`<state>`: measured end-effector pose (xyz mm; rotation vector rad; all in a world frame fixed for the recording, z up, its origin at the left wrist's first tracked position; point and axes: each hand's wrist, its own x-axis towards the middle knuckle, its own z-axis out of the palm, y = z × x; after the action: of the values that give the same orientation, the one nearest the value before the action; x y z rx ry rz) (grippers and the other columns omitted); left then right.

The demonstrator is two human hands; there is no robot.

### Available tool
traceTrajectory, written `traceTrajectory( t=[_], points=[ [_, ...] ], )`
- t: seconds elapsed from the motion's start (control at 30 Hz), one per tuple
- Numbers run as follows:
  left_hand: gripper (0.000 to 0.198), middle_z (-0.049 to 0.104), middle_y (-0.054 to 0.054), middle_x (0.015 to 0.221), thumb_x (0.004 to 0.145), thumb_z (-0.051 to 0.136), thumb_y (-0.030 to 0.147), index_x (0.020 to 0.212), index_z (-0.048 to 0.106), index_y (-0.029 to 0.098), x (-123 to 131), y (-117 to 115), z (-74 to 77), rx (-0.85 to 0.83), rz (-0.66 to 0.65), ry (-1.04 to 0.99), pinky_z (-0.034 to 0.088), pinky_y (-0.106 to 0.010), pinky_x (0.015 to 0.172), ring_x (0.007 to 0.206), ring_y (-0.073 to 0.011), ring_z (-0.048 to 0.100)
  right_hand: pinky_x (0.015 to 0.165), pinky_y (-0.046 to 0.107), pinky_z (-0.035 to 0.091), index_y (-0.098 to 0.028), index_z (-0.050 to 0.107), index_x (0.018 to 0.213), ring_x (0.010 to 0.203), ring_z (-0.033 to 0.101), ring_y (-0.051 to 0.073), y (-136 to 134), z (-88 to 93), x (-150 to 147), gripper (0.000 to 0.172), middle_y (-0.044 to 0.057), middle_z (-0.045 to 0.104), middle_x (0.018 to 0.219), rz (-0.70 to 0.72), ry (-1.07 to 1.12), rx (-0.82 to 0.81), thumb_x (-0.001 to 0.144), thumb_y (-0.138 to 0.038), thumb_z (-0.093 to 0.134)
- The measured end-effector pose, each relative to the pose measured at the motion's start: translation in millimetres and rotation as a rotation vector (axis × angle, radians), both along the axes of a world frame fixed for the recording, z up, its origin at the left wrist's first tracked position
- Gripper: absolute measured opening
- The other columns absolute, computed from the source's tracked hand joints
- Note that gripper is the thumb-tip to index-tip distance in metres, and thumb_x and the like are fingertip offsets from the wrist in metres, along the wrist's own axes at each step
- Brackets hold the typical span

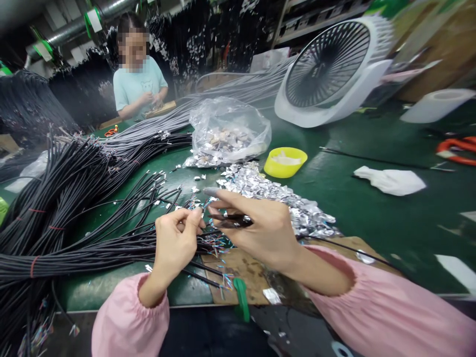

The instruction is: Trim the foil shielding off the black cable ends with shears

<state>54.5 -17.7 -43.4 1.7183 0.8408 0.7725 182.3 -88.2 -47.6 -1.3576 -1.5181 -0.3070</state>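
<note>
My left hand (pixel 175 244) is closed in a pinch on a cable's end, where thin coloured wires (pixel 206 204) poke out past the thumb. Close beside it, my right hand (pixel 266 230) grips dark tweezers (pixel 233 221), their tips pointing left toward those wires. Its index finger, grey at the tip, stretches out above the tweezers. Beneath both hands lies a bundle of black cables (pixel 111 254) with stripped, coloured ends. A heap of silvery foil scraps (pixel 297 210) spreads behind my right hand. Part of the held cable is hidden by my left fingers.
Behind the foil stand a clear plastic bag (pixel 230 131) of scraps and a yellow dish (pixel 285 162). A white fan (pixel 330 74) is at back right, near a crumpled white cloth (pixel 390 181) and orange-handled scissors (pixel 457 148). Another person (pixel 139 84) works across the table.
</note>
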Motion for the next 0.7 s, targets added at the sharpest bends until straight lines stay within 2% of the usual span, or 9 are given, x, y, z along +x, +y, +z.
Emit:
traceTrajectory(
  t=[0.17,0.4,0.53,0.7],
  points=[
    [0.04,0.048,0.003,0.047,0.077,0.054,0.048,0.056,0.056,0.015,-0.2,2.9,-0.9,-0.027,0.044,-0.021,0.021,-0.018,0.035,0.036,-0.0039,0.033,0.061,0.023,0.057,-0.018,0.065,0.099,0.064,0.069,0.015,1.6,-1.3,-1.3,0.029,0.003,0.072,0.077,-0.044,0.033,0.019,0.075,-0.009,0.05],
    [0.036,0.048,0.004,0.047,0.079,0.053,0.042,0.055,0.057,0.015,-0.7,1.2,0.4,0.01,0.002,-0.001,0.021,-0.018,0.035,0.036,-0.0036,0.032,0.059,0.022,0.057,-0.013,0.06,0.111,0.063,0.069,0.015,2.8,-2.9,0.3,0.036,0.005,0.073,0.084,-0.016,0.077,-0.038,0.076,-0.011,0.054],
    [0.035,0.049,0.003,0.048,0.079,0.053,0.039,0.055,0.056,0.015,0.4,-1.3,0.8,0.018,-0.021,0.025,0.023,-0.017,0.036,0.037,-0.0039,0.034,0.058,0.021,0.057,-0.016,0.062,0.107,0.062,0.069,0.015,1.4,-2.2,0.7,0.035,0.004,0.073,0.08,-0.038,0.031,0.001,0.074,-0.008,0.051],
    [0.037,0.049,0.003,0.048,0.079,0.053,0.045,0.057,0.057,0.015,0.1,-1.3,-0.4,-0.003,0.037,-0.007,0.023,-0.017,0.036,0.038,-0.004,0.035,0.057,0.02,0.056,-0.016,0.064,0.1,0.059,0.068,0.013,1.5,-1.6,-1.2,0.028,0.003,0.073,0.077,-0.02,0.06,0.017,0.075,-0.01,0.053]
  ],
)
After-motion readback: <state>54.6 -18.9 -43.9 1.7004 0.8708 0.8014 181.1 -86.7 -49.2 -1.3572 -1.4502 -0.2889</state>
